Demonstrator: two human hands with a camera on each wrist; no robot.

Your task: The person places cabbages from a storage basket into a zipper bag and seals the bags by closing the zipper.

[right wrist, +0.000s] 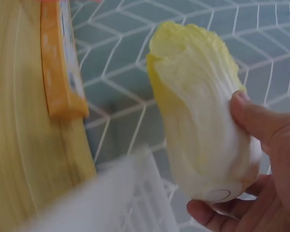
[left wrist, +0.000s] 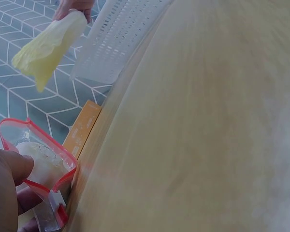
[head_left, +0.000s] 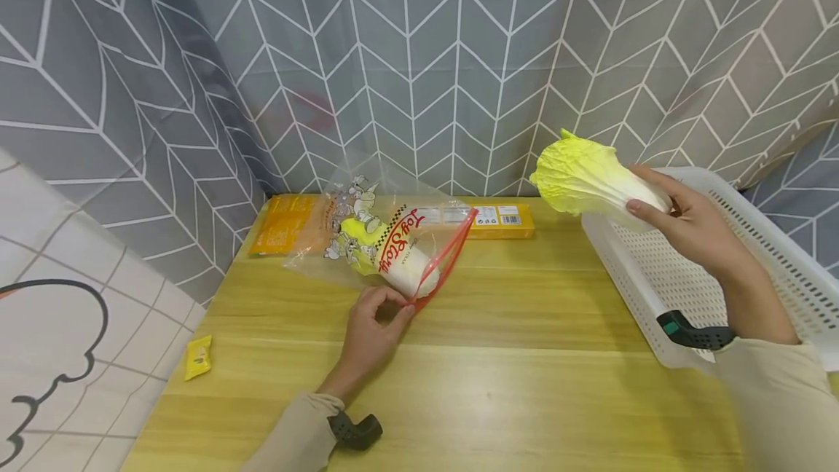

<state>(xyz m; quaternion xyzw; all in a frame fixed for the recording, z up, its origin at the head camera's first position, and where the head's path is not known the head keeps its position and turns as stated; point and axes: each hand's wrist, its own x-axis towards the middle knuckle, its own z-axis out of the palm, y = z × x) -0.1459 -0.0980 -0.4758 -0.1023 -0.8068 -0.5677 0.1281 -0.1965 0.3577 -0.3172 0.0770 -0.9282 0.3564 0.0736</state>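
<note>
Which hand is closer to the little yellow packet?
Left. The left hand pinches the bag right of the packet; the right hand is farther right, by the white basket.

Right hand (right wrist: 278, 159) grips the cabbage (right wrist: 200, 116) by its pale end, orange box (right wrist: 63, 63) along the table (right wrist: 14, 121) edge, white basket (right wrist: 101, 198) blurred up close

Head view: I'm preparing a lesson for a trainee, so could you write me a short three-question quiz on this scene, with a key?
1. Choose one. The right hand holds:
A) the yellow packet
B) a napa cabbage
C) the white basket

2. True or false: another cabbage lies inside the clear bag.

3. Fill in the colour: the left hand pinches the clear bag at its ____ edge.

Key: 1. B; 2. True; 3. red.
</note>
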